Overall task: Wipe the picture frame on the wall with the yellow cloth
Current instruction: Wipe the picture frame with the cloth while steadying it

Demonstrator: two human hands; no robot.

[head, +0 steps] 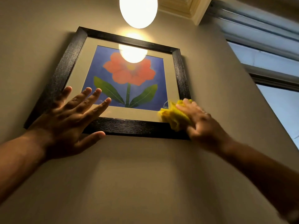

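A black picture frame (pixel 127 40) hangs on the beige wall, seen from below; it holds a red flower on a blue ground. My left hand (pixel 71 120) lies flat with spread fingers over the frame's lower left corner and glass. My right hand (pixel 200 122) presses a crumpled yellow cloth (pixel 174 116) against the frame's lower right corner, where the bottom and right bars meet. The hand covers part of the cloth.
A lit globe lamp (pixel 138 10) hangs above the frame and reflects in the glass. A window with a grey frame (pixel 271 76) lies to the right. Bare wall (pixel 129 175) stretches below the frame.
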